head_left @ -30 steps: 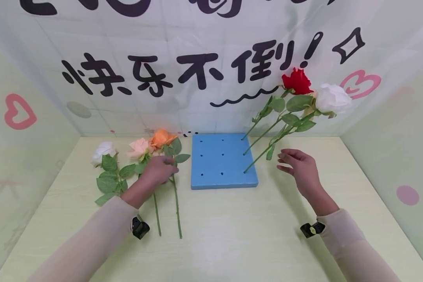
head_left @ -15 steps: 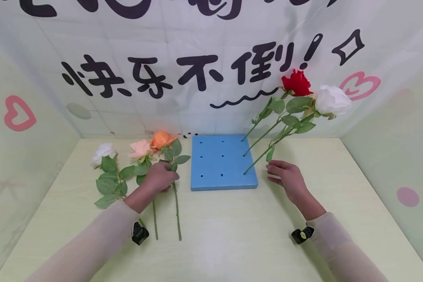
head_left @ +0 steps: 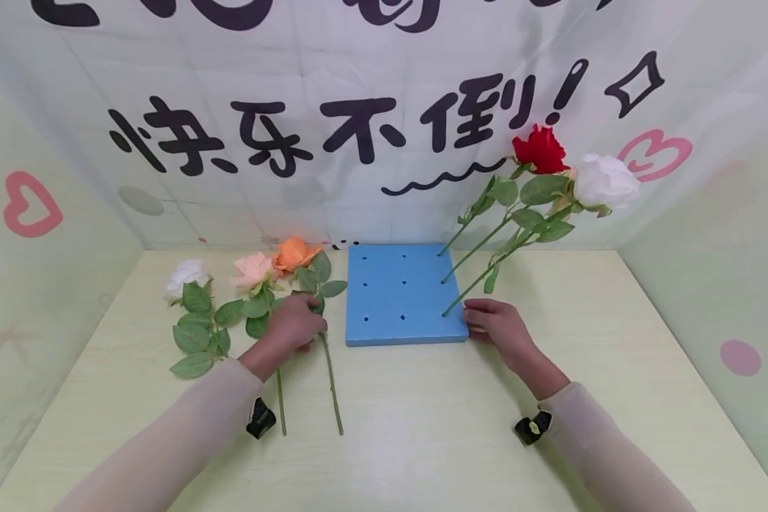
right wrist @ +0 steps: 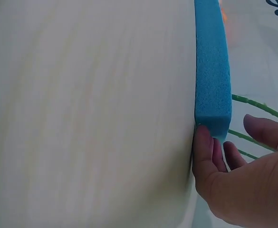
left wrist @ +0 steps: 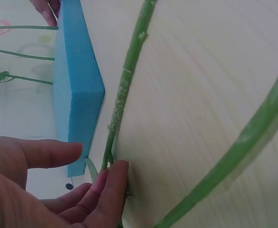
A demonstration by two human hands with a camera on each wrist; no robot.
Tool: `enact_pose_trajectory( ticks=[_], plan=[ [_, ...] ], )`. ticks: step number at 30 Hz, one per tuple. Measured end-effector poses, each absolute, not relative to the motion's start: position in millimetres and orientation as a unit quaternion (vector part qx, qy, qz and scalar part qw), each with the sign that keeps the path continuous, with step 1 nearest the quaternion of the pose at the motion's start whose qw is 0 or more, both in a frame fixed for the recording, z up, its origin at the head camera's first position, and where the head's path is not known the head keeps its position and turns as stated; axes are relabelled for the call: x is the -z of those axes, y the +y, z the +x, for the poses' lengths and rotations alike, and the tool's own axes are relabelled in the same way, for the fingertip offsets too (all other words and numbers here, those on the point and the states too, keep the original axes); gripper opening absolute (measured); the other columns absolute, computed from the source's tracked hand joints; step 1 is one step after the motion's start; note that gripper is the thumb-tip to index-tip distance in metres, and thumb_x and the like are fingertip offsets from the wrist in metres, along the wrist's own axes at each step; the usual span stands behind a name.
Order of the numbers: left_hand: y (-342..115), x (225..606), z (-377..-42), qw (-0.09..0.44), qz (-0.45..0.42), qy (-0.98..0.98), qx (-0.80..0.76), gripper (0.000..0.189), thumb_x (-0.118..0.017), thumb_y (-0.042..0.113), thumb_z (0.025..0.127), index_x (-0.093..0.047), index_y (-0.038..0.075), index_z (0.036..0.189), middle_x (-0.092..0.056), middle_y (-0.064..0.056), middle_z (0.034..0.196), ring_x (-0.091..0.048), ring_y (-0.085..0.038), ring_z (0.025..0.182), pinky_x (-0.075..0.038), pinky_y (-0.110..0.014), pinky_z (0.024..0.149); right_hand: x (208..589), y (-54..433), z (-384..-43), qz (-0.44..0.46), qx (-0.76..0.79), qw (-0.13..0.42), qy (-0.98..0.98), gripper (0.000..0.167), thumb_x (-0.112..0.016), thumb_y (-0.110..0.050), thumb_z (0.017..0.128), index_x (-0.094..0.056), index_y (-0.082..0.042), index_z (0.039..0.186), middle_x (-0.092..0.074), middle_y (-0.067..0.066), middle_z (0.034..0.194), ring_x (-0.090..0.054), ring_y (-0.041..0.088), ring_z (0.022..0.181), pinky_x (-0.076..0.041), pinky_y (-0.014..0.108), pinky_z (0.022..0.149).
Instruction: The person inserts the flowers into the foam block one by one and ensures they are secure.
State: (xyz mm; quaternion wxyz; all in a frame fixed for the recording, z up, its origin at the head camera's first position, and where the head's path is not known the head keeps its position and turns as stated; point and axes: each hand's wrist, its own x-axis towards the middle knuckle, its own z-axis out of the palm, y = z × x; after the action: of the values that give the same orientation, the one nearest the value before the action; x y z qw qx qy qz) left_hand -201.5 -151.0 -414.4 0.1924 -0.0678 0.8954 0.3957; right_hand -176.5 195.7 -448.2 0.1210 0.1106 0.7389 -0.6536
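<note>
In the head view my left hand (head_left: 292,325) is at the stem of the orange rose (head_left: 296,254), which lies on the table. The left wrist view shows its fingers touching the green stem (left wrist: 124,85), the thumb standing apart. My right hand (head_left: 500,328) touches the right side of the blue foam block (head_left: 384,302) with its fingertips, thumb away from it, as the right wrist view shows. Several holes dot the block's top. Stems stand slanted in its right column, bearing a red rose (head_left: 540,149) and a white rose (head_left: 604,183); another bloom is mostly hidden behind these.
Left of the orange rose lie a pink rose (head_left: 253,272) and a second white rose (head_left: 186,279) with broad green leaves (head_left: 195,334). The pale wooden table (head_left: 409,427) meets a printed backdrop (head_left: 333,206) behind the block, with side walls left and right.
My right hand has moved left and down from beside the slanted stems to the block's side. The orange rose's stem end has swung slightly right; my left hand has lowered a little.
</note>
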Motion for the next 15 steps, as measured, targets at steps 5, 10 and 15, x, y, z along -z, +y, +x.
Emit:
enact_pose_trajectory(
  ticks=[5, 10, 15],
  plan=[
    [-147, 418, -204, 0.161, -0.051, 0.925, -0.339, 0.053, -0.052, 0.005, 0.082, -0.051, 0.001, 0.135, -0.059, -0.022, 0.127, -0.05, -0.015, 0.041, -0.043, -0.026, 0.041, 448, 193, -177, 0.108, 0.642, 0.126, 0.748, 0.044, -0.061, -0.012, 0.096, -0.052, 0.005, 0.135, -0.056, 0.021, 0.129, -0.064, 0.011, 0.096, -0.056, 0.029, 0.084],
    [-142, 420, -201, 0.138, -0.034, 0.945, -0.295, 0.052, -0.053, 0.005, 0.084, -0.051, 0.003, 0.135, -0.064, -0.019, 0.118, -0.053, -0.02, 0.053, -0.039, -0.029, 0.044, 448, 192, -177, 0.104, 0.632, 0.133, 0.757, 0.047, -0.063, -0.012, 0.095, -0.05, 0.006, 0.137, -0.053, 0.024, 0.134, -0.063, 0.011, 0.099, -0.055, 0.028, 0.084],
    [-138, 423, -196, 0.107, -0.025, 0.959, -0.261, 0.05, -0.057, 0.003, 0.081, -0.055, 0.003, 0.131, -0.067, -0.017, 0.112, -0.057, -0.025, 0.069, -0.04, -0.032, 0.047, 449, 192, -177, 0.106, 0.629, 0.135, 0.758, 0.049, -0.063, -0.011, 0.094, -0.049, 0.006, 0.137, -0.053, 0.024, 0.135, -0.063, 0.012, 0.099, -0.055, 0.029, 0.086]
  ],
)
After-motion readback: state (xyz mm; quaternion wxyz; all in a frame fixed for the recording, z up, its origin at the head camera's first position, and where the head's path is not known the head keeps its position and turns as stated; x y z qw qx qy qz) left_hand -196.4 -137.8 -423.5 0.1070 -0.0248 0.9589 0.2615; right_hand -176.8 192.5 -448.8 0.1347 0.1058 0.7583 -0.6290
